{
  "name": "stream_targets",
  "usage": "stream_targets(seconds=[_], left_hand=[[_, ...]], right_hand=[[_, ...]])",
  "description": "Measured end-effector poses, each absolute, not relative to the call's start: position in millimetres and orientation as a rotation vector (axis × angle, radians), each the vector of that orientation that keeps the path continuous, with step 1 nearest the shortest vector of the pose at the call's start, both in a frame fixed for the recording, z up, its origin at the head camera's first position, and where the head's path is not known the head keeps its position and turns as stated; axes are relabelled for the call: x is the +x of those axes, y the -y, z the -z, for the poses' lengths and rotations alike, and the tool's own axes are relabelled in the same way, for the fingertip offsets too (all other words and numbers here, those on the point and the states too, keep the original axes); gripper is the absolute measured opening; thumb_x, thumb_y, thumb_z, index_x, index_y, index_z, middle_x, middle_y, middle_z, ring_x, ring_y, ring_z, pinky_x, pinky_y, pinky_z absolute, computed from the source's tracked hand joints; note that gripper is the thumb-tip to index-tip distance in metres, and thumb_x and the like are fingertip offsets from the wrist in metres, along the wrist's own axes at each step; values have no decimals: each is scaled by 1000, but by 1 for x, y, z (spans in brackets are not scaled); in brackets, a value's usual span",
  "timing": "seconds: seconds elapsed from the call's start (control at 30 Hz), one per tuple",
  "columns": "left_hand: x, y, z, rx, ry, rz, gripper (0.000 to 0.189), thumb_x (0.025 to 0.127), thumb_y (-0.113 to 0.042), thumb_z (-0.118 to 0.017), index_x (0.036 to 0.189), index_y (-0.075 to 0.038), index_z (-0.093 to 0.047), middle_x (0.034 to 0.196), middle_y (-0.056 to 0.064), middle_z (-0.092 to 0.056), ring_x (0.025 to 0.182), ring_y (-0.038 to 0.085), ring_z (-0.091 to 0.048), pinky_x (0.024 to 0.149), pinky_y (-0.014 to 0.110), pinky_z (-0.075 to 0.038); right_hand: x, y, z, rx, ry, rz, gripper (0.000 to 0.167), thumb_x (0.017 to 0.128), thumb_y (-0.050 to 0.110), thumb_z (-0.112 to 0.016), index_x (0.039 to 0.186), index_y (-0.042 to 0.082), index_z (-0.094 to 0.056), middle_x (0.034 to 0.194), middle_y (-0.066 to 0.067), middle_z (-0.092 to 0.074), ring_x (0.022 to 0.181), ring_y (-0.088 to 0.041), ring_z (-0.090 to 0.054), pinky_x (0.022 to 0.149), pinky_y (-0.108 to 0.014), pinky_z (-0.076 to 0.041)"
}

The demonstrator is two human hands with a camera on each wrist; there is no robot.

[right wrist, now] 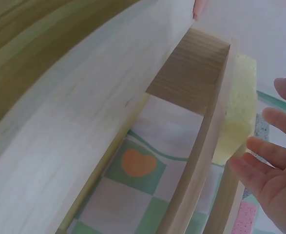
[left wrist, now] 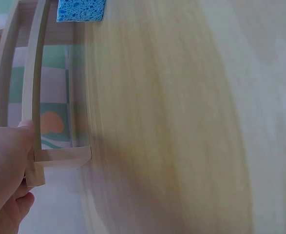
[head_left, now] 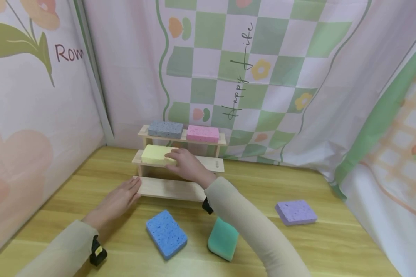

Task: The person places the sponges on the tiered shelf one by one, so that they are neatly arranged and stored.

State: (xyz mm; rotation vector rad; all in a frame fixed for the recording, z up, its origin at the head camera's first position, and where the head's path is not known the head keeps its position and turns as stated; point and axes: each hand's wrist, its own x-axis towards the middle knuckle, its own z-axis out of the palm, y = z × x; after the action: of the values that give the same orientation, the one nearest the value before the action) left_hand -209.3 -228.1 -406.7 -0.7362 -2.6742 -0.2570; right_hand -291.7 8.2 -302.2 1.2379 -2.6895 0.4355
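A three-step wooden shelf (head_left: pixel 173 189) stands on the table. My left hand (head_left: pixel 116 202) grips the left end of its lowest board; in the left wrist view the thumb lies over the board and the fingers curl beneath. On the middle step's left half lies a yellow sponge (head_left: pixel 153 154). My right hand (head_left: pixel 190 165) is at that sponge's right end, and in the right wrist view its loosely spread fingers (right wrist: pixel 272 152) reach the sponge's end without wrapping it. Along the top step sit a grey sponge (head_left: pixel 165 129) and a pink sponge (head_left: pixel 203 133).
On the wooden table (head_left: pixel 256 246) in front of the shelf lie a blue sponge (head_left: pixel 166 234) and a green sponge (head_left: pixel 223 239), the latter partly behind the right sleeve. A purple sponge (head_left: pixel 296 212) lies farther right. Printed curtains (head_left: pixel 131 77) hang around the table.
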Motion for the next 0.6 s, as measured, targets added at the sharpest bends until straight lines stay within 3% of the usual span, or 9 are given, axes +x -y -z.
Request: stream_targets(seconds=[0.6], left_hand=[[-210, 228, 408, -700, 2704, 268, 46, 93, -13, -55, 128, 14, -43, 133, 29, -40, 123, 42, -37, 101, 52, -31]], right_hand=[[-270, -38, 302, 1312, 2660, -472, 42, 92, 29, -58, 127, 7, -55, 132, -16, -47, 123, -27, -41, 104, -38, -32]])
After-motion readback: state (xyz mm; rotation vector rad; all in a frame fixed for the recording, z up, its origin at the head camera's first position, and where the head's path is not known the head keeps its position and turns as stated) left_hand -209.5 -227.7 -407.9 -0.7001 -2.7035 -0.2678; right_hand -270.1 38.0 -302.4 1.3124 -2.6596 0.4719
